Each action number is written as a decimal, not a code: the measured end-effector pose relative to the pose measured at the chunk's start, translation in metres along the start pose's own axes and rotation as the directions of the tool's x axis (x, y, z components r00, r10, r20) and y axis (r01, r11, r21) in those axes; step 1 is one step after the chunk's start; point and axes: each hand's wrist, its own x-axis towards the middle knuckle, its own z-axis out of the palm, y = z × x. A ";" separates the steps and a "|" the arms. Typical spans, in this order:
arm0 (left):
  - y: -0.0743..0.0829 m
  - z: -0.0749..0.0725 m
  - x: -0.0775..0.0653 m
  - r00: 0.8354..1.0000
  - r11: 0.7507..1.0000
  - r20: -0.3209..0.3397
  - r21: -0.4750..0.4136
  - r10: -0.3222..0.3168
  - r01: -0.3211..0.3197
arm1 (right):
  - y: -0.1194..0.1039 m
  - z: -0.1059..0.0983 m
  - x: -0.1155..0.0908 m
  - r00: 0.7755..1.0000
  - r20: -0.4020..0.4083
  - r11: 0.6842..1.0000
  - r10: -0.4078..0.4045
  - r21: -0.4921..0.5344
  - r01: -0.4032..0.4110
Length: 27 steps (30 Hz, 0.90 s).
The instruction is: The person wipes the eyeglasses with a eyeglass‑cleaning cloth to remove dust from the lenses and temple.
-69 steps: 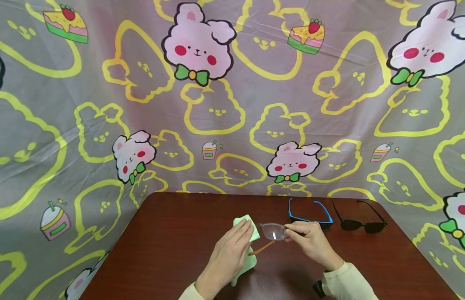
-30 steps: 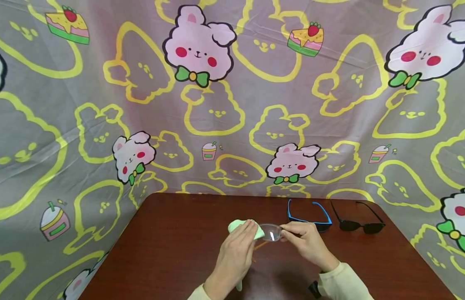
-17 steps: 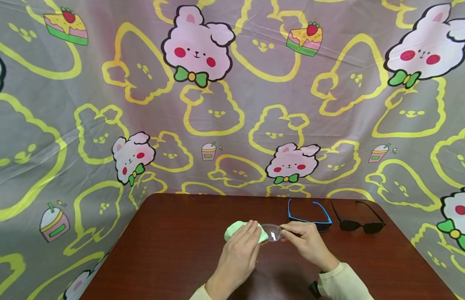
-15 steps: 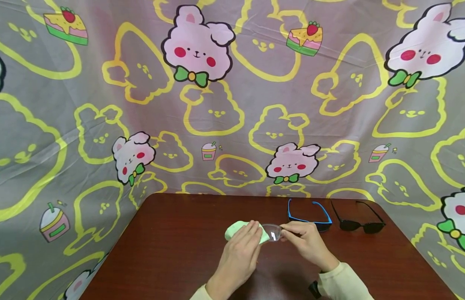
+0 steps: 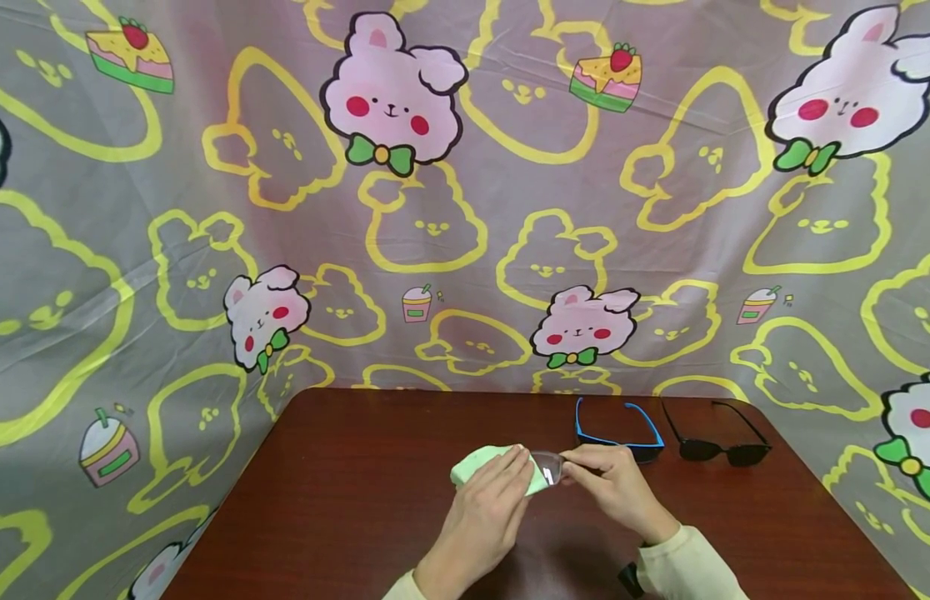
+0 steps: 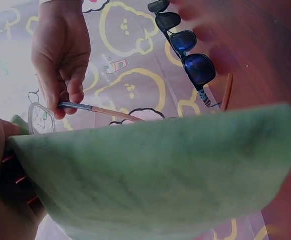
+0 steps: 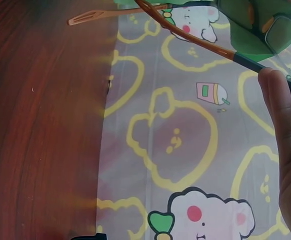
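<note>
In the head view my left hand (image 5: 480, 517) holds a light green cleaning cloth (image 5: 472, 465), pinching it over one lens of a pair of clear-rimmed eyeglasses (image 5: 547, 471). The fingers lie across the top of the cloth, which hides the covered lens. My right hand (image 5: 618, 487) pinches the other end of the frame between thumb and fingers, near the hinge. The right wrist view shows the orange-brown temple arms (image 7: 195, 44) unfolded, with the green cloth (image 7: 240, 45) behind the lenses. Draped cloth (image 6: 160, 170) fills much of the left wrist view.
Blue-framed sunglasses (image 5: 648, 454) and black sunglasses (image 5: 701, 451) lie at the back right of the dark brown table (image 5: 322, 500), temples spread. A cartoon-print curtain (image 5: 435, 350) surrounds the table's back and sides. Something small and black (image 5: 630, 579) shows by the right sleeve.
My left hand has slid the cloth rightward along the eyeglasses, first onto the far-side lens and then further over it toward my right hand. My right hand has stayed nearly still lately.
</note>
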 end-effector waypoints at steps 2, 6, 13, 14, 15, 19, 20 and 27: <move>-0.001 -0.001 0.000 1.000 1.000 0.002 -0.006 0.011 -0.011 | -0.006 0.000 0.002 1.000 0.005 1.000 0.011 -0.003 -0.011; -0.003 -0.001 -0.001 1.000 1.000 0.020 -0.015 -0.017 0.017 | -0.010 0.000 0.003 1.000 -0.003 1.000 0.020 -0.006 -0.020; -0.002 -0.003 -0.004 0.994 0.995 0.055 -0.044 -0.091 0.093 | 0.013 0.002 -0.004 1.000 -0.029 1.000 0.005 0.013 -0.005; -0.002 -0.002 -0.004 0.996 0.996 0.048 -0.038 -0.081 0.082 | 0.015 0.002 -0.005 0.999 -0.030 1.000 0.012 0.014 -0.011; -0.002 -0.002 -0.004 0.997 0.997 0.042 -0.030 -0.071 0.073 | 0.016 0.002 -0.005 1.000 -0.028 1.000 0.011 0.014 -0.011; -0.001 -0.001 -0.003 0.999 0.999 0.025 -0.018 -0.042 0.043 | 0.019 0.001 -0.006 1.000 -0.020 1.000 0.010 0.016 -0.010; 0.000 -0.001 -0.003 0.999 0.999 0.027 -0.022 -0.041 0.042 | 0.019 0.001 -0.006 1.000 -0.018 1.000 0.012 0.018 -0.011; 0.001 0.001 0.000 1.000 1.000 0.011 -0.027 -0.008 0.008 | 0.021 0.003 -0.007 1.000 -0.010 0.999 -0.009 0.031 0.009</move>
